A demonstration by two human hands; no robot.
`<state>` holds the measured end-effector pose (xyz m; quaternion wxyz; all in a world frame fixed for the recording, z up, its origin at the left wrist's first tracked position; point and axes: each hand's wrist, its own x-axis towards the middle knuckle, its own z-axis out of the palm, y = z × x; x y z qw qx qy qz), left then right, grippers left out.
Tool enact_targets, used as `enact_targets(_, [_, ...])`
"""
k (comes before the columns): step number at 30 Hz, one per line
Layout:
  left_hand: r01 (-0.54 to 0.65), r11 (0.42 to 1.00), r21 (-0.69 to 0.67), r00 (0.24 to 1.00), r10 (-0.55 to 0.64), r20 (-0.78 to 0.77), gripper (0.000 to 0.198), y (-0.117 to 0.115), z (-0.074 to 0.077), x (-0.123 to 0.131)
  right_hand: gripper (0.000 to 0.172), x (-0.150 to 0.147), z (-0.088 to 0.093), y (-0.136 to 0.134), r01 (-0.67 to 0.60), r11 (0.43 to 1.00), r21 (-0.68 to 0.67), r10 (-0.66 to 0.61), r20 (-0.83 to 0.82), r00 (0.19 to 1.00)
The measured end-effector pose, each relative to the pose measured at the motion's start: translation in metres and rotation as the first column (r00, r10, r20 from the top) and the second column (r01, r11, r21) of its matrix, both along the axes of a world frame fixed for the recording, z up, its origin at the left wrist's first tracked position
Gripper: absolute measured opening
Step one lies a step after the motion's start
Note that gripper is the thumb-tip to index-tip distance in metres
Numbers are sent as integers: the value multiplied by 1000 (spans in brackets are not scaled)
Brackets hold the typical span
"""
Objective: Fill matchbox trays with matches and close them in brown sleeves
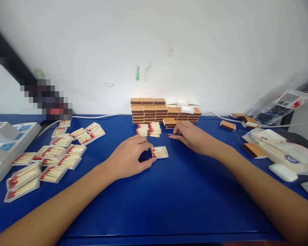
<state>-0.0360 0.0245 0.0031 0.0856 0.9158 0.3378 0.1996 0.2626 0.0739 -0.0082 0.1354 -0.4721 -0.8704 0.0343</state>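
Note:
My left hand (129, 155) rests on the blue table (169, 201), its thumb and fingers closed round the left end of a small white tray of matches (159, 152). My right hand (192, 136) lies just behind and to the right, fingers pinched on a few red-tipped matches (170, 136) on the table. A loose pile of matches (149, 130) lies between the hands and a stack of brown matchbox sleeves (154, 111) against the wall.
Several filled white match trays (53, 157) spread over the left of the table. A white power strip (5, 143) sits at the far left. Loose brown sleeves (254, 150), plastic packets (279, 147) and white cables lie on the right.

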Motion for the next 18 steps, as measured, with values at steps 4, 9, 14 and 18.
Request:
enact_targets(4, [0, 1000, 5, 1000, 0, 1, 29, -1, 0, 0, 22, 4, -1, 2, -13, 1000, -9, 13, 10, 1000])
enact_targets(9, [-2, 1000, 1, 1000, 2, -3, 30, -1, 0, 0, 27, 2, -1, 0, -38, 999, -3, 38, 10, 999])
enact_targets(14, [-1, 1000, 5, 1000, 1, -4, 29, 0, 0, 0, 28, 1, -2, -2, -46, 999, -8, 46, 4, 999])
enact_targets(18, [-3, 1000, 7, 1000, 3, 0, 28, 0, 0, 0, 26, 1, 2, -5, -50, 999, -4, 50, 11, 999])
